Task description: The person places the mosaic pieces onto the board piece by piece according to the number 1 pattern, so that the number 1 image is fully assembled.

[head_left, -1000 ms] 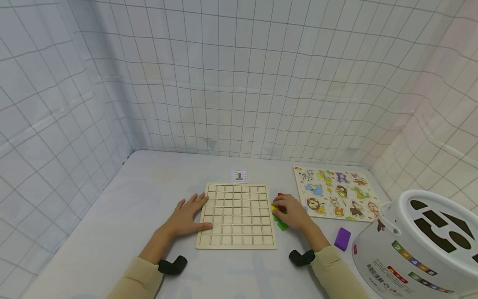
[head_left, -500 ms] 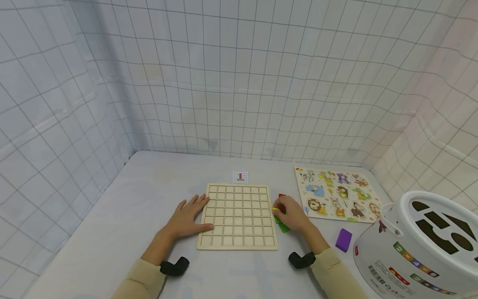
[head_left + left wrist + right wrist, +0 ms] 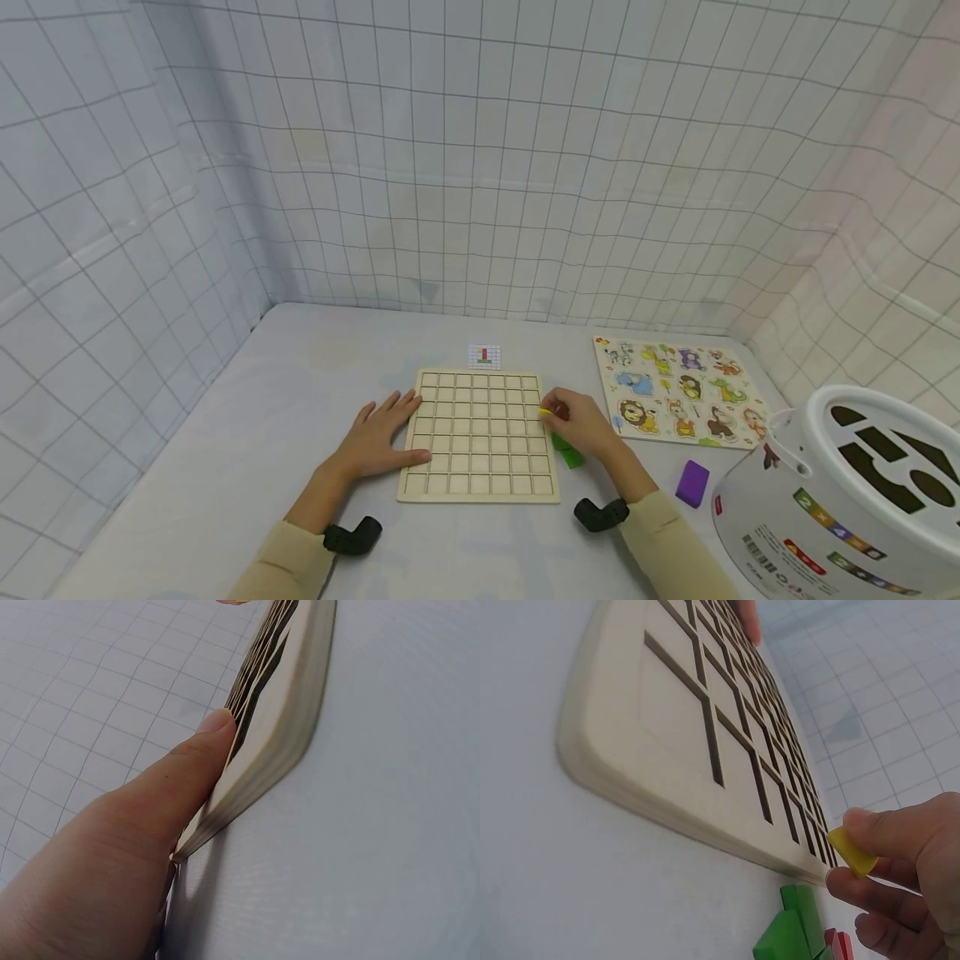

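Wooden and flat on the white table from the head camera: a gridded board, taken as the centre of the clock. At 9 o'clock, left hand, spread wide, with fingertips on the rim toward 10 and thumb over it toward 8. At 3 o'clock, right hand, narrow, with a yellow piece pinched between thumb and finger by the rim; hard to tell whether touching. Beneath that hand, just beside the board, green blocks, partly hidden. At 12, near the far rim, a small card with a red and green print. Between 2 and 3, an animal puzzle; between 3 and 4, a purple block, then farther out a white bucket with cut-out shapes in its lid. Behind, grid-lined cloth.

From the left wrist, clock now centred on the view: left hand at 8 o'clock, with thumb on the board's edge near the middle. Board from there up toward 12, cloth at 10, bare table at 3.

From the right wrist: board from 10 through the middle, fingertip of left hand at 12 beyond it. At 4, right hand with yellow piece in a pinch. At 5, green blocks, with red blocks close beside.
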`<state>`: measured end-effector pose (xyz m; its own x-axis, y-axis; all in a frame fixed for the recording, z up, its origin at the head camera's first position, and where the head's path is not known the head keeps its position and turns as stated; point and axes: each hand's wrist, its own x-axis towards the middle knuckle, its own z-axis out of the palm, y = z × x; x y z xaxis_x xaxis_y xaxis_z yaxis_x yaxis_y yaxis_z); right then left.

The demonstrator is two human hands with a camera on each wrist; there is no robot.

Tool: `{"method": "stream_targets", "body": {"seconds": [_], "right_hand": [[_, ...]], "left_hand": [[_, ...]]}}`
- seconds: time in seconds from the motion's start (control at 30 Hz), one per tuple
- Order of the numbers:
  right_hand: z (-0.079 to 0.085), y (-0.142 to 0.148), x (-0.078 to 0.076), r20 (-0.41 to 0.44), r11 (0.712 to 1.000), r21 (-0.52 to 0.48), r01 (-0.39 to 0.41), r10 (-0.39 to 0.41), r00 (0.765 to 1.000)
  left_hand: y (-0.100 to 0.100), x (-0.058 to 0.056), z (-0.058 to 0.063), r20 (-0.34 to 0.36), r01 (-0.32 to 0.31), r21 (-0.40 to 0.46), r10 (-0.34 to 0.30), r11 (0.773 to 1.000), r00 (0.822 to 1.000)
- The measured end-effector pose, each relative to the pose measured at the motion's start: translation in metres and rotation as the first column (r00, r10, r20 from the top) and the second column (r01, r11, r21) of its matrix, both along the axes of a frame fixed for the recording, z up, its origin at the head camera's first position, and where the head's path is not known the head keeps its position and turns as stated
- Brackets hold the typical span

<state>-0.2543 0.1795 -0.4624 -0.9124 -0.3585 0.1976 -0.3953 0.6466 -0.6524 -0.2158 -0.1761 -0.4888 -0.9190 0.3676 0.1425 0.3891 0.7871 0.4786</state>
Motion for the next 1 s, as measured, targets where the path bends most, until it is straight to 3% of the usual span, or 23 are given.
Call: {"method": "stream_targets", "body": {"seconds": [0.3,1.0], "right_hand": [[0.002,-0.009,-0.005,-0.011,0.997,-0.025,-0.078,0.078,0.997],[0.005,-0.033,-0.015,0.038,0.994,-0.035,-0.101,0.102,0.994]], "left_hand": [[-0.001,-0.001,-0.002,0.008,-0.002,0.006,0.002,1.000,1.000],[0.001,0.000,-0.002,-0.002,-0.006,-0.006,0.006,1.000,1.000]]}}
